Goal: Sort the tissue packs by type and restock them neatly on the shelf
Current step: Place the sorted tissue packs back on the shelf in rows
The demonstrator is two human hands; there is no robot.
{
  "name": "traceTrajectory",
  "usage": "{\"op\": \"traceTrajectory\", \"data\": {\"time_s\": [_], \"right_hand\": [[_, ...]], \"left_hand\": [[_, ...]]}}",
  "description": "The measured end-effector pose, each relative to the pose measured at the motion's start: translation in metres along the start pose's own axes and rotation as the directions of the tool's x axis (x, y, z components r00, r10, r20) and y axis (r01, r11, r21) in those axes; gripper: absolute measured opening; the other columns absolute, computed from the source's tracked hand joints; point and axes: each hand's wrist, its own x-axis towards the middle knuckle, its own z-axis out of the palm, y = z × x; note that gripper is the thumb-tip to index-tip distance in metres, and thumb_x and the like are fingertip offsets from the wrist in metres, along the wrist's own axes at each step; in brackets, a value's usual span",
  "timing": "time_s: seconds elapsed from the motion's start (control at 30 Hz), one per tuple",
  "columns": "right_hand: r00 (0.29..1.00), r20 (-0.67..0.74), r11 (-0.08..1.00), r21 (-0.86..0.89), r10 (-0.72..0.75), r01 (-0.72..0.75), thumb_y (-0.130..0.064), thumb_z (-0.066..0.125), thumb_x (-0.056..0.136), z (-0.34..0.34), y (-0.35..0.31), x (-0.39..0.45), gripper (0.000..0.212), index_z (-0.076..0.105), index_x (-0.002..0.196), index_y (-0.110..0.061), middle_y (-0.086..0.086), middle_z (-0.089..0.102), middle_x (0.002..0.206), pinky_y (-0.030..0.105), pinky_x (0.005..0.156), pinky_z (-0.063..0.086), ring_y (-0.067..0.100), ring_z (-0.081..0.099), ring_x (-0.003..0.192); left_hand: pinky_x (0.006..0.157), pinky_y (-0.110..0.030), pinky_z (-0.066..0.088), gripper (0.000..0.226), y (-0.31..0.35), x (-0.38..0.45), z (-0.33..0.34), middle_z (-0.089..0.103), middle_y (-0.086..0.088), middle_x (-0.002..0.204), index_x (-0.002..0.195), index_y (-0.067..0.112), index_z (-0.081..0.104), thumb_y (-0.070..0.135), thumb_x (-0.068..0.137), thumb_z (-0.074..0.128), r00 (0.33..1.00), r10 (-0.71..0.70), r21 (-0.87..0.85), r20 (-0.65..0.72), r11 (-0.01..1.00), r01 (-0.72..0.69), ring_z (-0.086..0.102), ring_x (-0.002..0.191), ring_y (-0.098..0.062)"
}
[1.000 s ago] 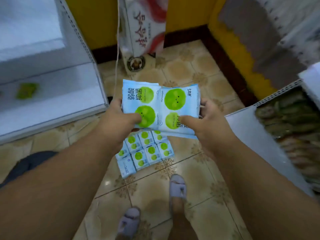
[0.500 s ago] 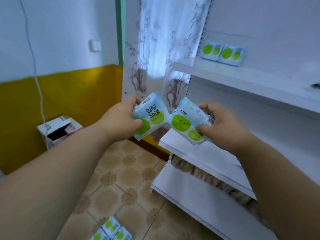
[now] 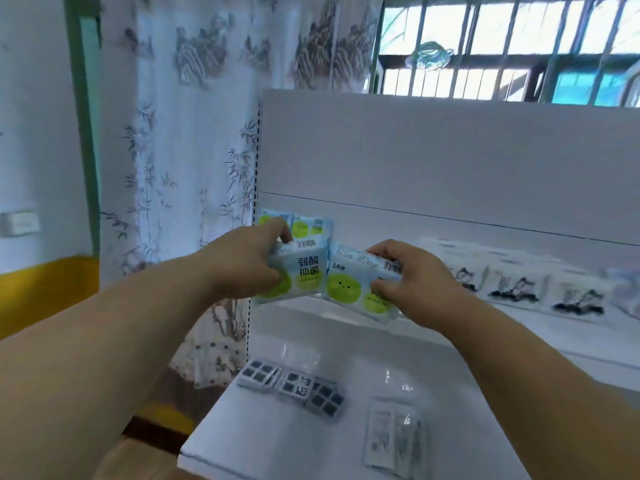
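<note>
My left hand grips a light-blue tissue pack with green circles, and my right hand grips a second matching pack beside it. Both packs hang just above the front left part of the upper white shelf. Behind them, two matching green-circle packs stand against the shelf's back panel at its left end. White packs with black ink-painting prints stand in a row further right on the same shelf.
The lower shelf carries flat packs with dark squares at its left and white packs near the front. A patterned curtain hangs left of the shelf unit. A barred window sits above the back panel.
I have risen from the floor, where more packs lay, and turned to the shelf. The two packs, held side by side before, moved up and forward to the upper shelf's left end.
</note>
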Motion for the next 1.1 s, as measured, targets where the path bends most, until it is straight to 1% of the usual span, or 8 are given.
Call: {"op": "traceTrajectory", "data": {"time_s": [0.23, 0.4, 0.53, 0.67, 0.77, 0.83, 0.9, 1.1], "right_hand": [[0.991, 0.072, 0.982, -0.164, 0.112, -0.099, -0.011, 0.072, 0.079, 0.011, 0.053, 0.101, 0.035, 0.063, 0.104, -0.034, -0.007, 0.064, 0.098, 0.038, 0.075, 0.058, 0.014, 0.063, 0.086], [0.971, 0.082, 0.943, -0.268, 0.226, -0.197, -0.01, 0.07, 0.081, 0.029, 0.092, 0.177, 0.034, 0.063, 0.108, -0.029, -0.006, 0.062, 0.103, 0.031, 0.079, 0.053, 0.016, 0.06, 0.092], [0.951, 0.0, 0.894, -0.34, 0.31, -0.291, -0.009, 0.067, 0.084, 0.043, 0.129, 0.226, 0.033, 0.063, 0.114, -0.023, -0.002, 0.059, 0.105, 0.024, 0.075, 0.042, 0.018, 0.055, 0.093], [0.932, -0.109, 0.848, -0.388, 0.346, -0.36, -0.004, 0.058, 0.083, 0.054, 0.159, 0.259, 0.035, 0.063, 0.112, -0.023, 0.007, 0.058, 0.111, 0.027, 0.075, 0.042, 0.024, 0.055, 0.094], [0.937, -0.094, 0.79, -0.513, 0.337, -0.336, -0.023, 0.063, 0.086, 0.066, 0.172, 0.265, 0.041, 0.054, 0.126, -0.026, 0.007, 0.053, 0.118, 0.035, 0.088, 0.045, 0.029, 0.051, 0.11], [0.952, -0.064, 0.664, -0.703, 0.298, -0.255, -0.05, 0.069, 0.079, 0.067, 0.175, 0.265, 0.061, 0.046, 0.132, -0.031, 0.002, 0.049, 0.125, 0.04, 0.094, 0.042, 0.026, 0.044, 0.117], [0.968, -0.046, 0.521, -0.836, 0.248, -0.173, -0.063, 0.07, 0.071, 0.065, 0.178, 0.267, 0.075, 0.044, 0.135, -0.033, 0.001, 0.045, 0.128, 0.04, 0.096, 0.038, 0.025, 0.041, 0.119], [0.959, -0.044, 0.596, -0.775, 0.281, -0.211, -0.037, 0.075, 0.076, 0.072, 0.192, 0.29, 0.069, 0.043, 0.135, -0.024, 0.005, 0.044, 0.124, 0.036, 0.09, 0.043, 0.026, 0.043, 0.114]], "left_hand": [[0.075, -0.028, 0.053, 0.045, -0.031, 0.128, 0.042, 0.057, 0.006, 0.103, 0.112, 0.032, 0.046, 0.011, 0.079, 0.069, 0.992, 0.088, 0.03, 0.095, 0.995, -0.092, 0.059, 0.093, -0.017], [0.082, -0.03, 0.049, 0.045, -0.061, 0.225, 0.072, 0.056, 0.005, 0.112, 0.118, 0.032, 0.053, 0.014, 0.079, 0.068, 0.972, 0.196, 0.086, 0.127, 0.974, -0.207, 0.057, 0.098, -0.019], [0.086, -0.03, 0.043, 0.051, -0.071, 0.295, 0.097, 0.045, -0.001, 0.118, 0.13, 0.031, 0.055, 0.01, 0.084, 0.059, 0.949, 0.263, 0.117, 0.173, 0.951, -0.285, 0.054, 0.106, -0.023], [0.091, -0.034, 0.043, 0.054, -0.073, 0.34, 0.125, 0.051, 0.0, 0.12, 0.133, 0.028, 0.051, 0.007, 0.084, 0.057, 0.945, 0.317, 0.101, 0.084, 0.94, -0.325, 0.051, 0.111, -0.025], [0.095, -0.039, 0.037, 0.052, -0.078, 0.352, 0.142, 0.057, 0.005, 0.122, 0.134, 0.031, 0.046, 0.027, 0.084, 0.062, 0.914, 0.407, 0.309, 0.007, 0.868, -0.389, 0.048, 0.112, -0.021], [0.098, -0.039, 0.034, 0.059, -0.084, 0.353, 0.15, 0.056, 0.006, 0.126, 0.136, 0.03, 0.043, 0.041, 0.082, 0.062, 0.878, 0.479, 0.401, -0.003, 0.805, -0.438, 0.047, 0.116, -0.021], [0.1, -0.039, 0.033, 0.066, -0.089, 0.356, 0.156, 0.051, 0.002, 0.132, 0.139, 0.027, 0.042, 0.043, 0.079, 0.065, 0.842, 0.539, 0.469, -0.017, 0.748, -0.469, 0.045, 0.119, -0.023], [0.097, -0.036, 0.033, 0.061, -0.08, 0.379, 0.17, 0.045, -0.001, 0.124, 0.135, 0.024, 0.041, 0.037, 0.081, 0.067, 0.858, 0.509, 0.547, -0.07, 0.739, -0.393, 0.042, 0.113, -0.024]]}}
